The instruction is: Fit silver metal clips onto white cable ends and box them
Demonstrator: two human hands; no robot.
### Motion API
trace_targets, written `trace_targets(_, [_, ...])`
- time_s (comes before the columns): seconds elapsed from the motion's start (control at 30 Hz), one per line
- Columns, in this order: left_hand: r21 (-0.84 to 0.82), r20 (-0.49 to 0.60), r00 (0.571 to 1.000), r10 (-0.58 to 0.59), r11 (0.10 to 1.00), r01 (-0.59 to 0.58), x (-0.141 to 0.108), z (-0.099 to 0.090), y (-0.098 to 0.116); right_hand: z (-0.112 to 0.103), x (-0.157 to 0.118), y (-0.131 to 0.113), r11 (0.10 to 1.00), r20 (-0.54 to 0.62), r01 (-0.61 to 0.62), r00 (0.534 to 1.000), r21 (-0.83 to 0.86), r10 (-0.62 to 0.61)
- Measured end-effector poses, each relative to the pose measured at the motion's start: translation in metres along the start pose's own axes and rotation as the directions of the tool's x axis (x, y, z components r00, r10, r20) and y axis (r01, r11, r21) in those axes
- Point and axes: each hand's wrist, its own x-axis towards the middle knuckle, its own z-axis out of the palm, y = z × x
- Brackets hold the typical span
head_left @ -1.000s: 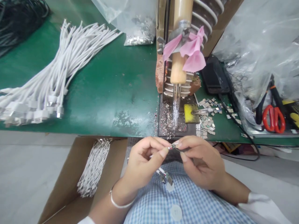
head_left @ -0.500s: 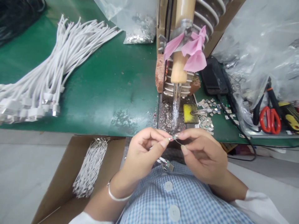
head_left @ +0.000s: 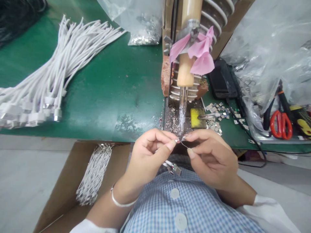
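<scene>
Joint: left hand (head_left: 152, 157) is pinching a white cable end (head_left: 177, 141) between thumb and forefinger; right hand (head_left: 213, 158) is closing on a thin wire (head_left: 184, 144) at its thumb tip, with a small metal piece (head_left: 184, 138) showing at its forefinger.
Location: both workpieces are meeting just below the soldering iron (head_left: 186, 76) tip, near the bench (head_left: 109, 97) front edge. Contact with the tip: cannot tell.
Progress: the cable end and metal piece are not visibly forming a finished joint. White cables (head_left: 94, 173) are lying in the cardboard box (head_left: 60, 183) below the front edge; whether these are done or waiting, cannot tell. Loose metal plates (head_left: 216, 118) are lying unattached, right of the iron.
Cable bundle (head_left: 60, 61): smooth, matte, fanning out at the bench's left side, blocky plugs toward the front edge.
Connectors (head_left: 177, 169): flat, shiny, hanging under the left hand.
Iron: rounded pale wooden handle, crusted whitish tip, pink cloth (head_left: 202, 53) tied above.
Sponge (head_left: 194, 118): yellow, squarish, darkened along one side.
</scene>
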Motion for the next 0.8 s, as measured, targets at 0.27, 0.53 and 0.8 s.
trace_targets(0.27, [0.002, 0.002, 1.000, 0.013, 1.000, -0.013, 0.0007, 0.0008, -0.0004, -0.0001, 0.0014, -0.0016, 1.000, 0.002, -0.002, 1.000, -0.022, 0.002])
trace_targets(0.53, [0.049, 0.008, 1.000, 0.016, 0.999, -0.016, -0.0019, -0.0037, -0.0017, 0.0014, -0.0020, 0.0010, 0.999, 0.025, 0.038, 0.999, -0.001, -0.038])
trace_targets(0.8, [0.089, 0.064, 0.998, 0.011, 0.996, -0.017, -0.0042, -0.0079, -0.0048, 0.0009, -0.0022, 0.0010, 0.999, 0.026, 0.039, 0.999, -0.022, -0.039])
